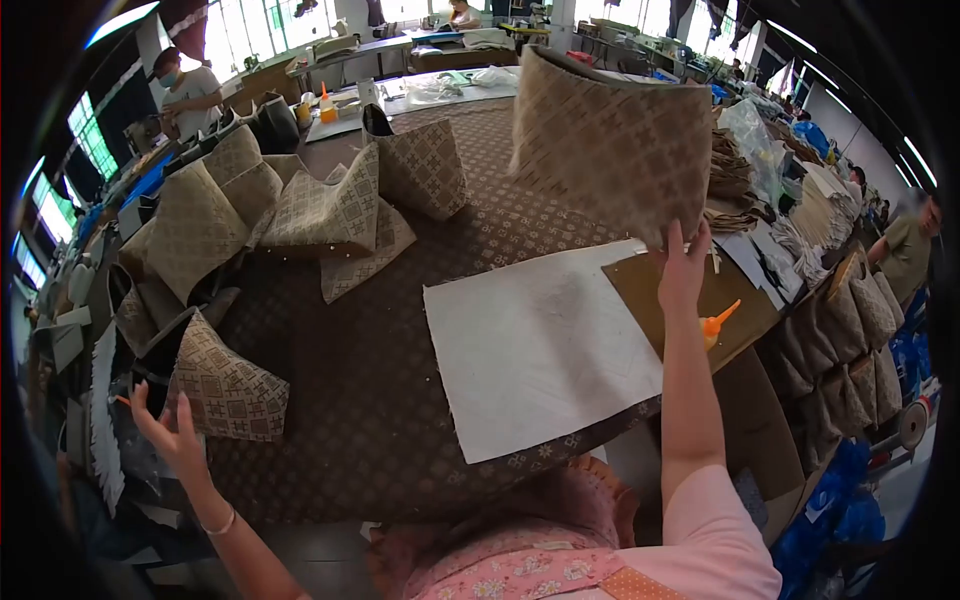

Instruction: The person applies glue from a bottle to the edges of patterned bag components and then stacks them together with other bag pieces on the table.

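Observation:
In the head view my right hand (683, 262) is raised over the table, closed on the lower edge of a beige-brown patterned fabric bag body (610, 145). The bag body is held up in the air, with an opening at its top. My left hand (172, 438) is at the lower left with its fingers spread and nothing in it. Right beside it stands another patterned bag piece (230, 390). Below my right hand lie a white cloth sheet (540, 350) and a brown board (650, 290). An orange-tipped glue bottle (714, 326) is next to my right forearm.
Several patterned bag bodies (325, 210) are piled at the table's left and back. A dark patterned cloth (340, 370) covers the table. Stacked fabric pieces (735, 180) line the right side, with hanging bags (850, 340) below. Other people (190, 95) are in the background.

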### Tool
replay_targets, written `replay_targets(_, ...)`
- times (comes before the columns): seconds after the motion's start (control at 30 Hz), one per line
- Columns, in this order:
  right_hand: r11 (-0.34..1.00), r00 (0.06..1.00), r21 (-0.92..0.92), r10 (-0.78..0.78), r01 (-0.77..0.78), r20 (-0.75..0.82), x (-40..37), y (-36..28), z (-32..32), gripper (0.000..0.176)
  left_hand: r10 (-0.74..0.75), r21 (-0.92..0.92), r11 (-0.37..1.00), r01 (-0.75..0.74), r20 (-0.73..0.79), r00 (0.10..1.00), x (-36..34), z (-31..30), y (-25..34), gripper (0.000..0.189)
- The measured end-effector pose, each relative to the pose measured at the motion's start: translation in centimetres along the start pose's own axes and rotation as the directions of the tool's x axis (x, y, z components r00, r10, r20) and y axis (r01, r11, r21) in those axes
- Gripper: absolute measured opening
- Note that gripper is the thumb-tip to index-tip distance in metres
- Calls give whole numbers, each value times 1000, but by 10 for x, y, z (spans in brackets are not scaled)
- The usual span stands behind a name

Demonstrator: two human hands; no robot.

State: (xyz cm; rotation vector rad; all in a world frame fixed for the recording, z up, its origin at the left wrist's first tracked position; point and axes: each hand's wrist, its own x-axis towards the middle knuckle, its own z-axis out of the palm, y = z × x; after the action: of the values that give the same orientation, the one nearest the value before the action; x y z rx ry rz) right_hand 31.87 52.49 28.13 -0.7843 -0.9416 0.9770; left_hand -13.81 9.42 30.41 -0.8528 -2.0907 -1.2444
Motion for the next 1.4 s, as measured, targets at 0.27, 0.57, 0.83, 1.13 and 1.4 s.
replay_targets(0.27, 866, 860, -323, 461, -382, 218, -56, 61, -47, 56, 83, 250, 957, -145, 244, 966, 28, 30, -31, 36)
replay_targets(0.57, 815, 807, -249, 567, -523, 165, -96, 88, -121, 36, 211, 92, 960, -265, 385, 898, 29, -6, -14, 24)
replay_targets(0.83, 802, 865, -464, 483, -377, 132, -111, 91, -125, 28, 106, 20, 993, -117, 301, 948, 29, -41, 35, 16)
replay_targets(1.13, 940, 449, -201, 59, 276, 892, -268, 1, 21, 100, 425, -511, 851, -121, 535, 730, -60, 10, 172, 23)
replay_targets(1.4, 955, 643, -154, -48, 254, 764, -232, 3, -16, 42, 495, -493, 841, -221, 536, 684, -80, 0, 244, 61)
